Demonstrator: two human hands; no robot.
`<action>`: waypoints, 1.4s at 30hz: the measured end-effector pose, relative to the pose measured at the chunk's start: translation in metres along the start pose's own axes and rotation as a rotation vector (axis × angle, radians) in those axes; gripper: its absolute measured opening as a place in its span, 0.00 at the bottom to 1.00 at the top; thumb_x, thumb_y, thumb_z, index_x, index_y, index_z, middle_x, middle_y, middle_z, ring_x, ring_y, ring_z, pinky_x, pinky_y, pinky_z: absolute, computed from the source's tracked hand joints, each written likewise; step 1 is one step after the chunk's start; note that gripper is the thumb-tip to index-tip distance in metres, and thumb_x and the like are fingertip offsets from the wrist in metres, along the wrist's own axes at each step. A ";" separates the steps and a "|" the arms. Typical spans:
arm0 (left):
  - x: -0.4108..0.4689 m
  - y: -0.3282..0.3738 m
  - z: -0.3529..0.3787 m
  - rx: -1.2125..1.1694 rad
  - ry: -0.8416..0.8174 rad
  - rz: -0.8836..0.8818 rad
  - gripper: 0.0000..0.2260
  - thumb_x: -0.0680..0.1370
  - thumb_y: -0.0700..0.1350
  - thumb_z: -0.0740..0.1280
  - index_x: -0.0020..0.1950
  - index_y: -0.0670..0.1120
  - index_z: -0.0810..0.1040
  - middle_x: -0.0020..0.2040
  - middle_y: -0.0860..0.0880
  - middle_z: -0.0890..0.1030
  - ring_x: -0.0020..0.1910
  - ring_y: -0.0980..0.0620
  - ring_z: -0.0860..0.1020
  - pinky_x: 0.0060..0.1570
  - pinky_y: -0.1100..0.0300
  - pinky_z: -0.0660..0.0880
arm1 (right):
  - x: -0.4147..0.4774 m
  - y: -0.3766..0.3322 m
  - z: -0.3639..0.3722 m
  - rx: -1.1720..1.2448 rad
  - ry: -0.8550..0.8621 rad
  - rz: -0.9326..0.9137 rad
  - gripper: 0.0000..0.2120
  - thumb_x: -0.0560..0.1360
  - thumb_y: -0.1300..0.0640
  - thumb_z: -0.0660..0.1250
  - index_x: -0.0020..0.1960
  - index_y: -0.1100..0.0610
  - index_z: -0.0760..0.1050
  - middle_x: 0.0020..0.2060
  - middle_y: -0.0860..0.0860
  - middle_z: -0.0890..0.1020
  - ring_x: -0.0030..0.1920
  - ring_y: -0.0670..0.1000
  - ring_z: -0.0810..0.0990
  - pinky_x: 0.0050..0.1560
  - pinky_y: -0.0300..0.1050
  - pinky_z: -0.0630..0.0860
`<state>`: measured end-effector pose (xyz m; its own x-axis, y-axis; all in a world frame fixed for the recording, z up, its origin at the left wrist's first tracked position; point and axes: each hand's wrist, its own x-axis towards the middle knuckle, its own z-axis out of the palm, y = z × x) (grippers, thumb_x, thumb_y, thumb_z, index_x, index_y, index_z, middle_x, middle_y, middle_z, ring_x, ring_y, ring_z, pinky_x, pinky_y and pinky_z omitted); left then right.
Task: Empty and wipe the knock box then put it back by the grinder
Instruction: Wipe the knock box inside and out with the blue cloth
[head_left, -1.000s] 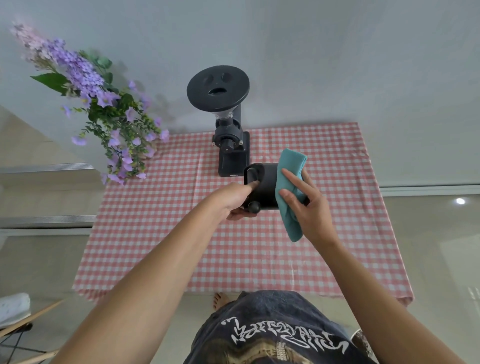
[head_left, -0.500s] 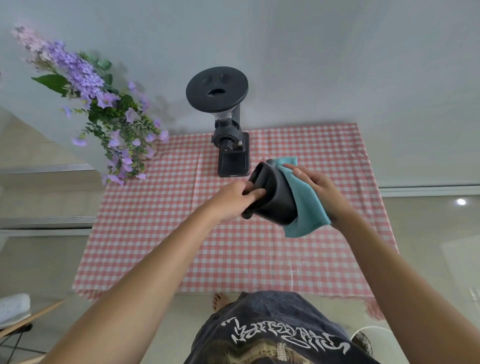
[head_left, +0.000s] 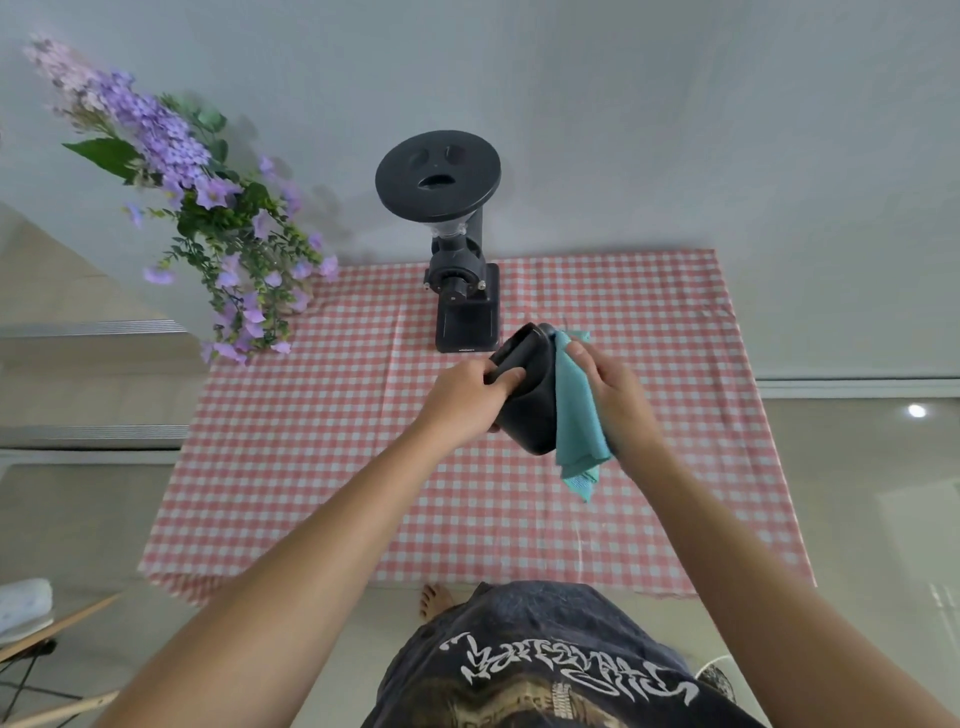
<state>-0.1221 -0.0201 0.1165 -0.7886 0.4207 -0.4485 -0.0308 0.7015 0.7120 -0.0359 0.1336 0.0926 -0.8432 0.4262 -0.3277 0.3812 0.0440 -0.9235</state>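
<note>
The black knock box (head_left: 527, 395) is held tilted above the table, its open top turned up and to the left. My left hand (head_left: 462, 400) grips its rim and bar on the left side. A teal cloth (head_left: 576, 415) is pressed flat against the box's right wall by my right hand (head_left: 615, 400), with the cloth's lower corner hanging free. The black grinder (head_left: 460, 270) stands upright just behind the box, near the table's back edge. The inside of the box is hidden.
A pink-and-white checked tablecloth (head_left: 332, 447) covers the table. Purple artificial flowers (head_left: 208, 223) lean in from the back left. A wooden chair with a white cloth (head_left: 26, 618) stands on the floor at the lower left. A white wall rises behind the table.
The knock box has been turned more upright and moved slightly left. My right hand has slid the cloth from under the box onto its right side wall.
</note>
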 end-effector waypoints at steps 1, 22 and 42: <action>0.002 0.002 0.002 -0.031 0.019 -0.063 0.15 0.84 0.53 0.64 0.63 0.44 0.80 0.55 0.44 0.85 0.49 0.45 0.86 0.49 0.47 0.86 | -0.002 0.000 0.006 -0.079 0.044 -0.048 0.22 0.81 0.40 0.59 0.70 0.48 0.75 0.60 0.51 0.83 0.56 0.53 0.83 0.59 0.58 0.80; 0.014 -0.008 -0.011 -0.482 -0.199 -0.337 0.19 0.85 0.58 0.63 0.61 0.44 0.82 0.47 0.44 0.90 0.46 0.44 0.89 0.44 0.53 0.85 | -0.024 0.022 0.016 -0.493 0.086 -0.618 0.28 0.76 0.50 0.70 0.75 0.48 0.69 0.78 0.44 0.57 0.80 0.52 0.55 0.72 0.48 0.62; 0.010 -0.013 -0.021 -0.313 -0.222 0.171 0.08 0.85 0.50 0.66 0.61 0.53 0.82 0.65 0.60 0.73 0.59 0.55 0.79 0.45 0.59 0.84 | -0.008 -0.003 -0.019 0.451 -0.254 0.042 0.18 0.81 0.46 0.62 0.67 0.50 0.78 0.55 0.49 0.85 0.54 0.49 0.84 0.53 0.45 0.80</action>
<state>-0.1423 -0.0376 0.1142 -0.6483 0.6533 -0.3909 -0.1235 0.4165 0.9007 -0.0229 0.1471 0.1015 -0.9174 0.1835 -0.3531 0.2630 -0.3863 -0.8841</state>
